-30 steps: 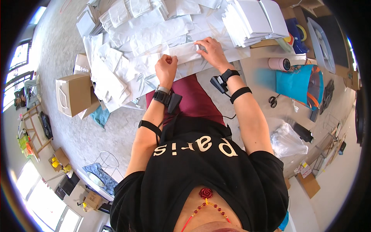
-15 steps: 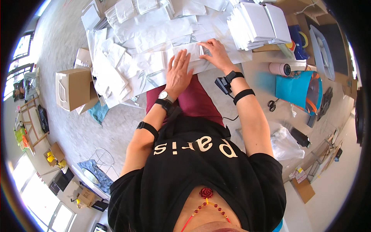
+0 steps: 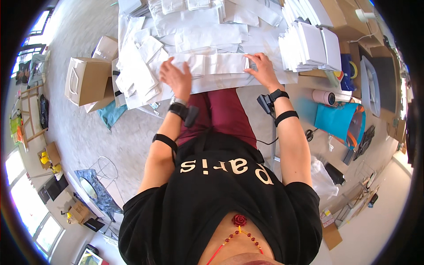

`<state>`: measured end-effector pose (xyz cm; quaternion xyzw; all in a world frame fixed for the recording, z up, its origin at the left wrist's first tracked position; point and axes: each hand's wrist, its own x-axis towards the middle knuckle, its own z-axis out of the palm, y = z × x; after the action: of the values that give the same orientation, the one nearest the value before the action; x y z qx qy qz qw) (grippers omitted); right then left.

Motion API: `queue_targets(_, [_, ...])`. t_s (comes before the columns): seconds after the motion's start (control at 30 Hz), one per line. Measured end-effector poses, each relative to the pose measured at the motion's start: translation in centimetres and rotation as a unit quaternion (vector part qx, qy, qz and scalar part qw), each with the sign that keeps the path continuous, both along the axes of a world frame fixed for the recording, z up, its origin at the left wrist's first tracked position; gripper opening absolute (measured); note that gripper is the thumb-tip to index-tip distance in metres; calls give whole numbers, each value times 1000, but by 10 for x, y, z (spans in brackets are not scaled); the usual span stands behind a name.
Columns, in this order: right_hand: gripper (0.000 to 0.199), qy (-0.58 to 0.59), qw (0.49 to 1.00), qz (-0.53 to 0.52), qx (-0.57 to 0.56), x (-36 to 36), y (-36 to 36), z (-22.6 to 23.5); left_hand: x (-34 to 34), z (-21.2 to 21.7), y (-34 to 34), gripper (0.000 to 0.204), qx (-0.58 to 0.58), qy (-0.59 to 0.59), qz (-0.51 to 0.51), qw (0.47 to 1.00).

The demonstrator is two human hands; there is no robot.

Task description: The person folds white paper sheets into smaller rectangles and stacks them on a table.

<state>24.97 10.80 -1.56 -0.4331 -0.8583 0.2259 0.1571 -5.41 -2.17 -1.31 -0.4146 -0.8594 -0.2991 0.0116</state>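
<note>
A flat strip of thin white sheet (image 3: 226,63), paper or plastic, lies across the table's near edge. My right hand (image 3: 265,70) is at its right end, forefinger at the far corner and thumb at the near one. My left hand (image 3: 176,80) hovers near the table's front edge with fingers spread, slightly blurred, and holds nothing. Just beyond its fingertips lies another white piece (image 3: 191,62) that meets the strip. Farther back, more flat white pieces (image 3: 212,36) overlap in rows on the patterned table cover (image 3: 276,78).
Loose white pieces (image 3: 140,75) heap up at the table's left. Thick white stacks (image 3: 309,46) stand at the right. A brown carton (image 3: 88,81) sits left of the table; a pink bottle (image 3: 322,96) and a blue bag (image 3: 335,123) are on the right.
My left hand has lifted off the white pieces and moved left, its fingers spreading. My right hand stays at the strip's right end. The whole view has shifted slightly.
</note>
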Motion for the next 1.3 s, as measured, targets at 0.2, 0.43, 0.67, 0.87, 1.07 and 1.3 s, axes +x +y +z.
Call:
queue_targets(0.2, [62,-2,1000,-20,7,-10,-5,12,-56,-17,-14,35,-39,-32,57,997])
queue_targets(0.43, [58,77,994,-15,81,-61,-15,47,-46,3,-6,14,122,-77,-18,989])
queue_targets(0.67, [56,251,922,-91,-279,-162,-29,97,26,62,19,17,256,-162,-145,942])
queue_targets(0.87, [29,276,932,-116,-206,-156,-16,80,51,56,4,68,211,-156,-146,954])
queue_targets(1.07, [17,308,911,-104,-252,-125,-13,127,38,10,-25,120,54,-98,-65,992])
queue_targets(1.3, [19,329,892,-151,-272,-71,-2,145,31,-17,-18,91,59,-81,-70,993])
